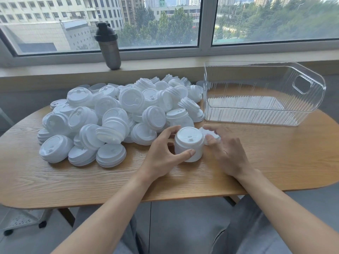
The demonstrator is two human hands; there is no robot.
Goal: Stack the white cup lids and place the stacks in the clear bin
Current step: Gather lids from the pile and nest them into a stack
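Observation:
A large heap of white cup lids [117, 114] covers the left and middle of the wooden table [275, 158]. In front of the heap stands an upright stack of white lids [189, 143]. My left hand [163, 153] wraps around this stack, thumb in front and fingers behind. My right hand [227, 151] is just right of the stack with fingers spread, its fingertips touching a single loose lid [208, 133] lying on the table behind the stack. The clear bin [260, 110] stands at the back right with nothing inside it.
A dark shaker bottle [108, 46] stands on the window sill behind the heap. The table's rounded front edge runs close to my lap. A white wheeled rack [20, 220] sits on the floor at the lower left.

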